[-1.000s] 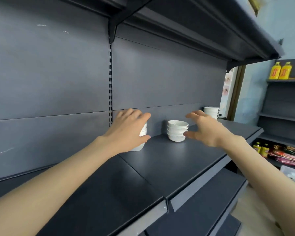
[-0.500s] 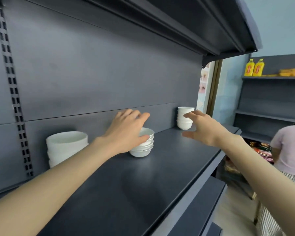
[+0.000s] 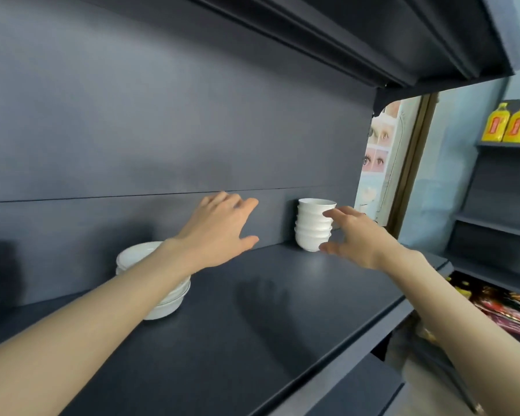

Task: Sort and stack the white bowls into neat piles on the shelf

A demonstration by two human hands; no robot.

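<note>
Right hand is closing on the small-bowl stack, left hand trailing; both spread, holding nothing. Stack likely slick, breakable: gripping low, both sides, looking wisest.

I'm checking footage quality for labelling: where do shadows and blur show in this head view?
Head view: a soft hand shadow lies on the dark grey metal shelf; the tall stack of small white bowls is fairly sharp; the far-left edge is smeared.
</note>
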